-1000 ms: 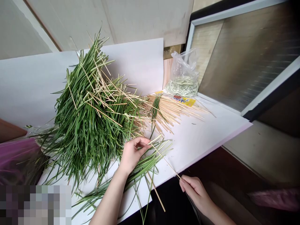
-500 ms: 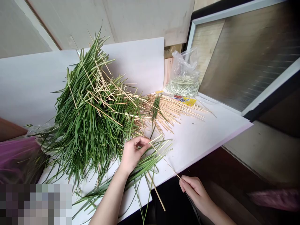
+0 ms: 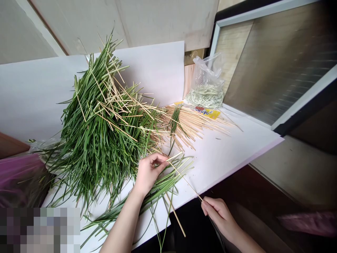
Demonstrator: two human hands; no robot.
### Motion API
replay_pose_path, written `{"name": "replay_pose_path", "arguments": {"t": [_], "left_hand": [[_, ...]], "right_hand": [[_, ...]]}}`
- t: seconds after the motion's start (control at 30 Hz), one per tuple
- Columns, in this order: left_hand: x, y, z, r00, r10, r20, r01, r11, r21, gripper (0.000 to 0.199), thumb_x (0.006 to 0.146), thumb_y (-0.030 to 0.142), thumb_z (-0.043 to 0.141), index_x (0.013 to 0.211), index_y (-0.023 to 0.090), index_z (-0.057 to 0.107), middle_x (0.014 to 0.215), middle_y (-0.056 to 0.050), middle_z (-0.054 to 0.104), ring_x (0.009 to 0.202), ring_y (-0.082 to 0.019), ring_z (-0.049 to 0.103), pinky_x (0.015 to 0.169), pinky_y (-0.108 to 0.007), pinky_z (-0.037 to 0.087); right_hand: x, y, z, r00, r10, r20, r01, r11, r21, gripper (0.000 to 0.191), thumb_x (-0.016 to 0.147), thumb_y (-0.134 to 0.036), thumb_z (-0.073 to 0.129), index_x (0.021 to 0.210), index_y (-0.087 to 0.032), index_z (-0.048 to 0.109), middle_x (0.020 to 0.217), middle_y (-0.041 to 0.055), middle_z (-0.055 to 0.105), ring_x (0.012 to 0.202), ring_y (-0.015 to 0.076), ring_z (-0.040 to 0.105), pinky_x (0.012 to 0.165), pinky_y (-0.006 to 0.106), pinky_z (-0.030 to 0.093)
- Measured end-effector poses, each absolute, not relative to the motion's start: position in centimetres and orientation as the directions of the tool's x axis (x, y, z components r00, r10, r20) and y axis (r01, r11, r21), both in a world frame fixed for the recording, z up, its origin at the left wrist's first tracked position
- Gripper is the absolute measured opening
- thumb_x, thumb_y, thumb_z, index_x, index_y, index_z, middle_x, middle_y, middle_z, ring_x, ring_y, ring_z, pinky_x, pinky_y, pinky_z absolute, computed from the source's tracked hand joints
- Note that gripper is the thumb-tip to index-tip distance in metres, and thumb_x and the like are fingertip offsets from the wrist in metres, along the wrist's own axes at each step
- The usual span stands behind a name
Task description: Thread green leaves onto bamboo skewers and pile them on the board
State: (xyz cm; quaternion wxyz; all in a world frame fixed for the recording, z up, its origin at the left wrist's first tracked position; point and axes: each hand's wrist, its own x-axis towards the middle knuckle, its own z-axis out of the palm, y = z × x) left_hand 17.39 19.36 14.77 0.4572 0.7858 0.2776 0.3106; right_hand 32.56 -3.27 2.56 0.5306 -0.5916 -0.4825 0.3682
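My left hand [image 3: 150, 171] is closed in a pinch on a garlic chive stem [image 3: 176, 156], whose pale cut end sticks out past the fingertips. A thin bamboo skewer [image 3: 190, 185] slants across the gap between my hands. Its near end is gripped by my right hand [image 3: 218, 213], which is closed; the far tip meets the stem at my left fingertips, and I cannot tell whether it pierces it. Loose chives [image 3: 161, 188] lie under my left wrist. Left of that hand rises a big heap of chives [image 3: 100, 147] with skewers strewn on top.
More bamboo skewers [image 3: 193, 121] are spread behind my hands on the white tabletop [image 3: 223, 151]. A clear plastic bag [image 3: 206, 95] of pale green pieces stands at the back. Another skewer [image 3: 176, 219] juts over the front edge. Purple plastic [image 3: 21, 172] sits at left.
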Motion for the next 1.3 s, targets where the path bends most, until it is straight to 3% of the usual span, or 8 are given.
{"name": "replay_pose_path", "arguments": {"t": [0.57,0.67,0.8,0.97,1.3], "left_hand": [[17.8,18.2,14.4,0.564,0.726,0.394,0.223,-0.593,0.774,0.009,0.085,0.024,0.072,0.077,0.02,0.074,0.08,-0.002,0.077,0.071,-0.016,0.069,0.073,-0.028,0.054],[17.8,18.3,14.4,0.573,0.729,0.375,0.211,-0.574,0.791,0.009,0.086,0.025,0.071,0.079,0.02,0.074,0.082,-0.002,0.077,0.073,-0.016,0.07,0.074,-0.027,0.055],[17.5,18.9,14.6,0.636,0.722,0.271,0.233,-0.515,0.825,0.017,0.087,0.032,0.07,0.097,0.019,0.074,0.09,-0.004,0.078,0.076,-0.017,0.072,0.072,-0.026,0.056],[17.3,19.2,14.8,0.695,0.651,0.305,0.302,-0.65,0.697,0.017,0.093,0.031,0.063,0.088,0.02,0.076,0.088,-0.002,0.078,0.067,-0.014,0.067,0.066,-0.024,0.052],[17.3,18.9,14.6,0.746,0.545,0.383,0.222,-0.745,0.628,0.017,0.097,0.028,0.059,0.091,0.022,0.074,0.091,-0.005,0.077,0.083,-0.02,0.072,0.079,-0.029,0.054]], "right_hand": [[32.5,-3.3,3.0,0.271,0.962,0.021,0.097,-0.006,-0.995,0.056,0.105,-0.058,0.042,0.063,-0.021,0.043,0.053,-0.0067,0.026,0.046,0.0114,0.024,0.045,0.028,0.016],[32.5,-3.3,3.0,0.271,0.962,0.021,0.086,-0.003,-0.996,0.056,0.105,-0.058,0.043,0.063,-0.021,0.043,0.053,-0.0068,0.026,0.045,0.0111,0.024,0.044,0.027,0.015],[32.5,-3.4,2.8,0.287,0.958,0.013,0.063,-0.006,-0.998,0.056,0.105,-0.059,0.044,0.063,-0.021,0.042,0.052,-0.0073,0.024,0.044,0.0106,0.021,0.042,0.027,0.014],[32.5,-3.4,2.5,0.304,0.953,-0.003,0.036,-0.015,-0.999,0.055,0.105,-0.059,0.044,0.064,-0.022,0.041,0.052,-0.0076,0.023,0.043,0.0103,0.021,0.041,0.026,0.013],[32.5,-3.4,2.7,0.297,0.955,0.002,0.056,-0.015,-0.998,0.057,0.103,-0.062,0.044,0.063,-0.021,0.042,0.055,-0.0063,0.027,0.044,0.0107,0.022,0.043,0.026,0.013]]}}
